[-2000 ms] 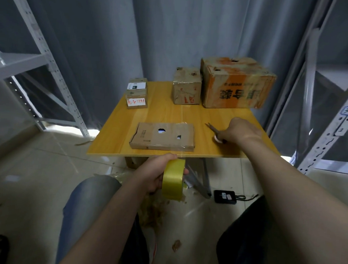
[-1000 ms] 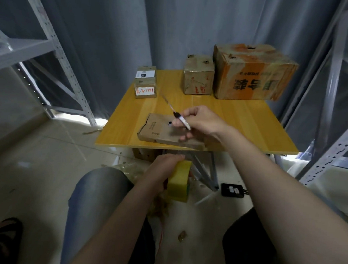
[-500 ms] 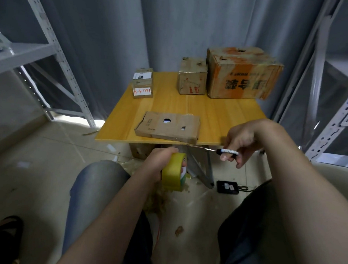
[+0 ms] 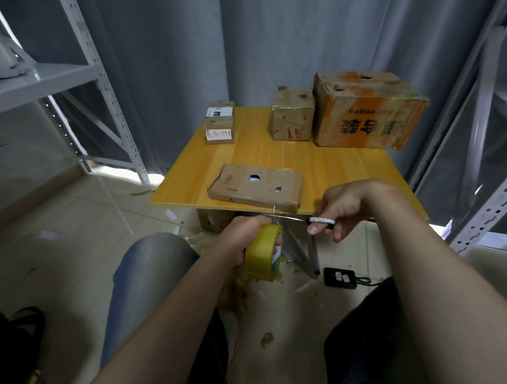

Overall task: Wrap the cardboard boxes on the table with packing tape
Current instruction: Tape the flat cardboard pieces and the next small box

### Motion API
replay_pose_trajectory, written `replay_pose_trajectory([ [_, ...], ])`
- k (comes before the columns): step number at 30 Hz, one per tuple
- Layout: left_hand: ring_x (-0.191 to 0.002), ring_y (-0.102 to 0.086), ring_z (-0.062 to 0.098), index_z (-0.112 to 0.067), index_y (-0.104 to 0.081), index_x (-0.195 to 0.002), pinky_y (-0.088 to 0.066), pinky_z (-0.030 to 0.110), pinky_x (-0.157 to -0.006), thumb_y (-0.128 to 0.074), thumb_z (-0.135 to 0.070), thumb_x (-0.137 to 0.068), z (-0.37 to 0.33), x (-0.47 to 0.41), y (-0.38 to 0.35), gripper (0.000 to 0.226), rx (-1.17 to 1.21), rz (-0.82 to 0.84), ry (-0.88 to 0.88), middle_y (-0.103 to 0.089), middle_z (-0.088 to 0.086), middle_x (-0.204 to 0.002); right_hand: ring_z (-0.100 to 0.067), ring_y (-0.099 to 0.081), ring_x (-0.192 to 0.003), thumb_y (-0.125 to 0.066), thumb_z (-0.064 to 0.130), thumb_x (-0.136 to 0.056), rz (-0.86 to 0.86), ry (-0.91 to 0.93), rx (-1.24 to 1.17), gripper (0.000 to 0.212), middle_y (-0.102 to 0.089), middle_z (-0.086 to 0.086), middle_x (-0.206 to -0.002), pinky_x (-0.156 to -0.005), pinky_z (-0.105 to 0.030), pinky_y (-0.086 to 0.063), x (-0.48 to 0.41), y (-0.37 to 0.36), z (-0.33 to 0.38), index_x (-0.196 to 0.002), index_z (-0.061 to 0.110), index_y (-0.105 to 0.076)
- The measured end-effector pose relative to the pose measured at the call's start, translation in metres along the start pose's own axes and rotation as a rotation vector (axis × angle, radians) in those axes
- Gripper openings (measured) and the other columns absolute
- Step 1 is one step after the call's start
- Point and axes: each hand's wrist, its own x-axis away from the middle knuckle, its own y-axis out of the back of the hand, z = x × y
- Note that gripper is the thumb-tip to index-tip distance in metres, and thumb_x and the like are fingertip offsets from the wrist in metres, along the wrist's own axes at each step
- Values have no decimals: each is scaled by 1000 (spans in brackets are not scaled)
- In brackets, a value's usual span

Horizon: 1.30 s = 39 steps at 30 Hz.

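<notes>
A flat cardboard box (image 4: 255,189) with two holes lies at the front edge of the wooden table (image 4: 335,169). My left hand (image 4: 244,235) grips a yellow tape roll (image 4: 262,255) just below that edge. A thin clear strip runs from the roll up to the box. My right hand (image 4: 342,208) holds scissors (image 4: 306,219) by the handle, their blades pointing left at the strip between roll and box. Three more boxes stand at the back: a small stacked one (image 4: 220,125), a medium one (image 4: 293,117) and a large orange-printed one (image 4: 368,109).
Metal shelving (image 4: 86,54) stands to the left and another rack (image 4: 493,181) to the right, with grey curtains behind. A black device with a cable (image 4: 340,278) lies on the floor under the table, among tape scraps. My knees frame the bottom of the view.
My right hand picked the scissors up from the table, swung them over the flat box and brought them down to the tape strip by the roll. My left hand kept hold of the roll.
</notes>
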Motion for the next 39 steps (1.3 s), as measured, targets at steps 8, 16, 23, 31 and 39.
replay_pose_trajectory([
  [8,-59,-73,21,-4,-66,-110,-64,32,-62,-60,-27,-104,2,-2,3,25,-20,-11,3,-79,14,-81,-17,-60,-58,-98,20,-58,-78,50,-60,58,-62,-9,-67,-68,-35,-64,-4,-1,-6,-103,-9,-75],
  [16,-66,-75,22,-7,-66,-115,-65,37,-74,-62,-30,-103,6,-9,3,26,-27,-11,1,-80,14,-88,-16,-57,-56,-94,15,-71,-111,8,-98,46,-62,-11,-63,-70,-37,-65,-1,-4,-6,-103,-11,-75],
  [23,-64,-77,21,-8,-68,-109,-61,32,-59,-63,-30,-102,7,-9,2,24,-65,-33,5,-80,12,-82,-19,-51,-58,-88,15,-81,-22,-63,-41,57,-59,-16,-73,-96,-54,-59,1,-10,4,-119,-20,-64],
  [31,-88,-78,35,-18,-68,-105,-59,54,-97,-62,-29,-102,7,-12,2,13,-229,-69,-120,-80,14,-82,-19,-54,-59,-89,19,-80,-31,-65,-36,54,-63,-16,-79,-92,-51,-61,-7,-17,-1,-114,-18,-68],
  [39,-77,-76,33,-6,-64,-122,-64,44,-77,-60,-25,-104,13,-18,4,26,-181,-23,-26,-79,20,-91,-17,-53,-55,-89,23,-81,-37,-2,-47,53,-59,-9,-64,-91,-47,-62,-13,-25,-3,-110,-17,-69],
])
